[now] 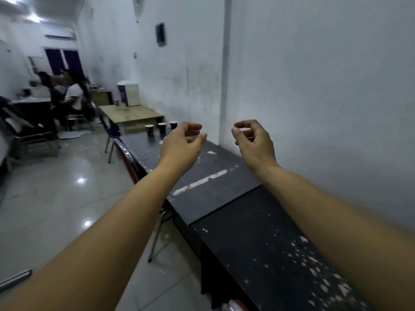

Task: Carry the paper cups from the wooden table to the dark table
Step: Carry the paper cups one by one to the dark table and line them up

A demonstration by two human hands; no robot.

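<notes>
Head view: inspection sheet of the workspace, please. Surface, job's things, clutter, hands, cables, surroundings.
Surface: dark table along the white wall, top scuffed with pale chips.
Job's things: three dark paper cups upright at the dark table's far end; wooden table beyond, with one small cup-like item, too blurred to tell.
Clutter: white-and-purple box on the wooden table.
Hands: left hand and right hand raised, fingers loosely curled, holding nothing.
Cables: nothing seen.
Surroundings: chairs beside the tables, people seated far left, glossy tiled floor.

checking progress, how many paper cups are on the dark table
3, in a row at the far end of the dark table: left cup, middle cup, right cup, just beyond the left hand, which may hide more.
</notes>
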